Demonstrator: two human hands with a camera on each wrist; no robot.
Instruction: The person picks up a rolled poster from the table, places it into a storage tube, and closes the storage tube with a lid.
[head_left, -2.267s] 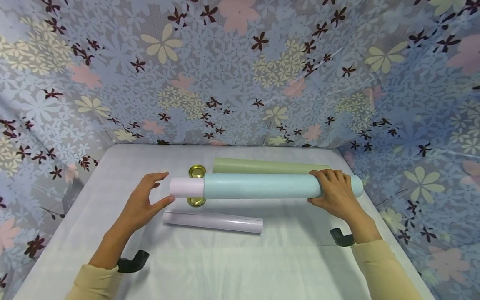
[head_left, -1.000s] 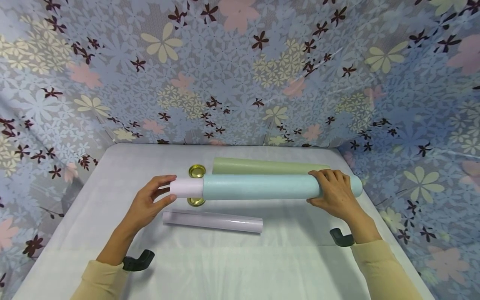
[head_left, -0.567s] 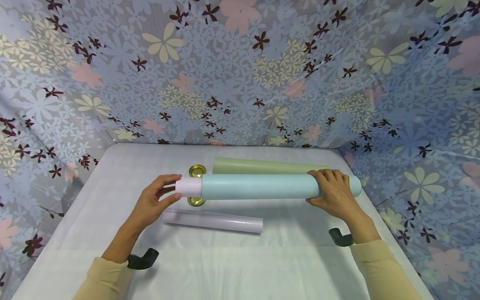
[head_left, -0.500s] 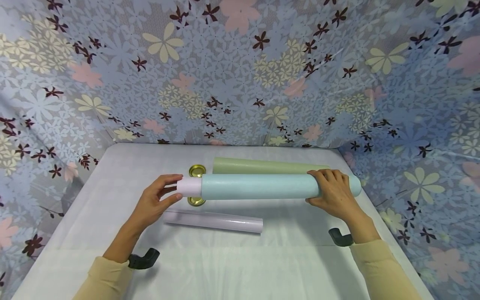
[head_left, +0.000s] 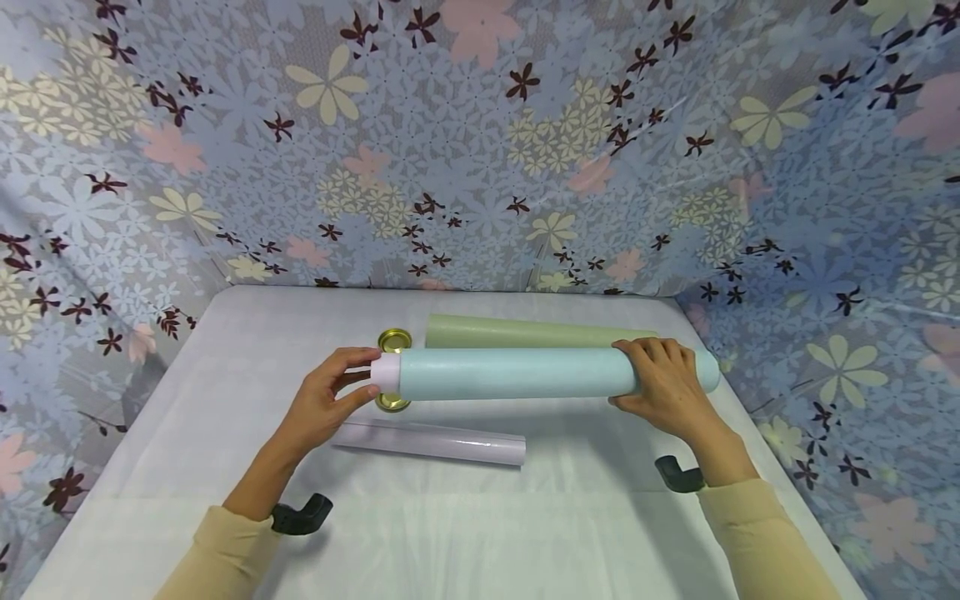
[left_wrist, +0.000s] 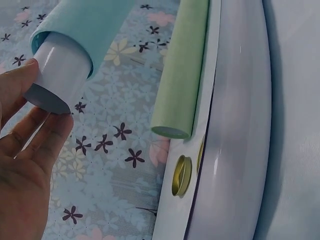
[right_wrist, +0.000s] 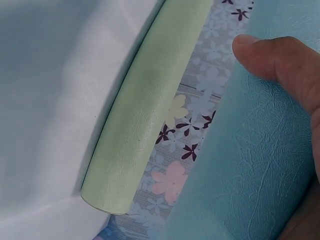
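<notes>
My right hand grips a light blue tube near its right end, holding it level above the table. Out of its left mouth sticks the short end of a pale lilac-white tube. My left hand pinches that end between thumb and fingertips. In the left wrist view the inner tube sits inside the wider blue one, with a gap visible around it. The rest of the inner tube is hidden. The right wrist view has my thumb lying along the blue tube's textured surface.
A pale green tube lies on the white-covered table behind the blue one. A glossy lilac tube lies in front. Two gold lids rest near the left, one partly hidden. A flowered cloth hangs behind.
My left hand first reached the pale tube's end, then moved right with it. The pale tube has slid further into the blue one. My right hand has barely shifted left.
</notes>
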